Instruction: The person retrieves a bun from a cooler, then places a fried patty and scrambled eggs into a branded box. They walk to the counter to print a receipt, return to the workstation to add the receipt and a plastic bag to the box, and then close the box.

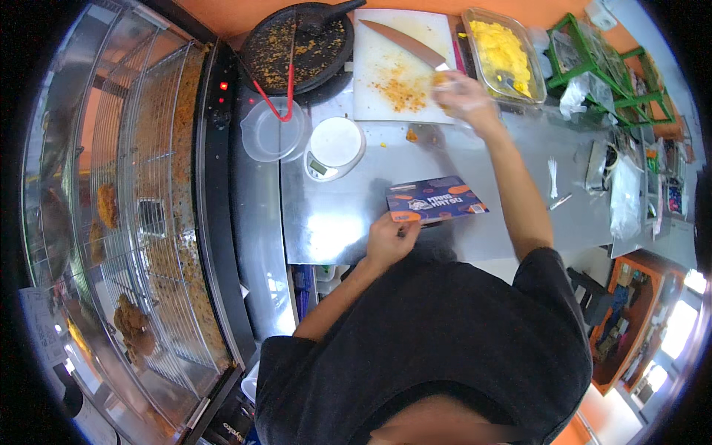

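My left hand [392,242] is closed at the near edge of a dark blue and orange printed food box [437,199], fingers curled and thumb against its corner. My right hand [463,101], seemingly in a thin clear glove, is over the right side of a white cutting board [368,74], by the handle end of a large knife [404,43]. Motion smears its fingers, so whether they grip anything is unclear. Brown fried crumbs [400,90] are scattered on the board beside it. One small brown piece [411,136] lies on the steel counter just below the board.
A black stone mortar [256,70] with red-handled tongs [289,93], a clear plastic bowl [256,132] and a white kitchen scale [336,142] stand left. At right are a glass dish of yellow food [535,81] and a green rack [575,46]. A wire-shelved warmer cabinet [215,185] borders the counter.
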Action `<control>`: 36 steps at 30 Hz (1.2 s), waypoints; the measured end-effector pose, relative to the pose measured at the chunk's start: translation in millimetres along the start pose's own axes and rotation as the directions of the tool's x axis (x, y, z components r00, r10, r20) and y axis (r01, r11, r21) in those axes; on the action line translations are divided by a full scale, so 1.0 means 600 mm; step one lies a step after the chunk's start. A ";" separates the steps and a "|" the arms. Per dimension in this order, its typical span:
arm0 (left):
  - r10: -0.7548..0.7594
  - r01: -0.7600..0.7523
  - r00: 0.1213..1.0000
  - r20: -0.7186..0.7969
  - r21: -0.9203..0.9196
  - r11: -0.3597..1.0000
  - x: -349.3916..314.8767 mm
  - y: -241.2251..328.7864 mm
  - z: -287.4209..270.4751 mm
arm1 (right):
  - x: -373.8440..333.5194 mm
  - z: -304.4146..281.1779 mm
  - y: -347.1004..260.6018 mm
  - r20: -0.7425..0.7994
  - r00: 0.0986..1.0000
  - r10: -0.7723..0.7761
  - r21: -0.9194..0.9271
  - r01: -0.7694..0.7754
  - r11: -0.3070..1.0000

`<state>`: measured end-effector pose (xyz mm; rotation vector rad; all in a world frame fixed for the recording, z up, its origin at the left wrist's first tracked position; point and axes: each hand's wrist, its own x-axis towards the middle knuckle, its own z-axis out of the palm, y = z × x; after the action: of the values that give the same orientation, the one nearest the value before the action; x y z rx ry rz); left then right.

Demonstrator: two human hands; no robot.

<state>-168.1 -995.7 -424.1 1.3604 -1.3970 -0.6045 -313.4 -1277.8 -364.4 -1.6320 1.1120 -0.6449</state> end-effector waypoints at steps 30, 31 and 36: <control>-0.366 0.011 0.795 0.484 0.591 0.807 0.085 -0.017 0.052 | -0.297 0.178 0.111 -0.069 0.917 -0.392 -0.794 0.187 0.578; -0.321 0.000 0.812 0.488 0.550 0.835 0.082 -0.013 0.050 | -0.301 0.163 0.107 -0.041 0.906 -0.422 -0.766 0.243 0.596; -0.146 -0.116 0.857 0.493 0.463 0.879 0.076 0.042 0.044 | -0.330 -0.022 0.095 -0.171 0.845 -0.507 -0.403 0.410 0.818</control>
<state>-193.2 -1040.0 -395.6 1.6733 -2.0818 -0.6960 -429.8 -1109.5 -392.5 -2.2147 1.0667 -1.0610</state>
